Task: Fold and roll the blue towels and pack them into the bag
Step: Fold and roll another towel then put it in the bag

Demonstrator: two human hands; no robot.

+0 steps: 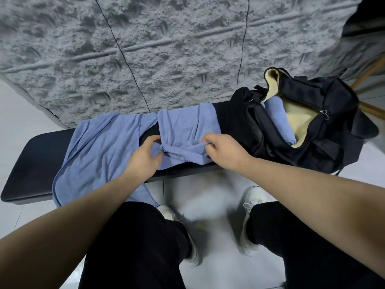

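A folded blue towel (187, 124) lies across the black bench (35, 161), its near end bunched into the start of a roll. My left hand (145, 155) grips the roll's left end. My right hand (225, 150) pinches its right end. A second blue towel (102, 151) lies spread out to the left, hanging over the bench's front edge. At the right stands an open black bag (325, 130) with a tan lining. Inside it lies a rolled blue towel (279, 119).
A grey rough-textured wall panel (145, 49) rises right behind the bench. My legs in black trousers and white shoes (252, 207) stand on the pale tiled floor before the bench. A wooden chair leg (368, 74) shows at the far right.
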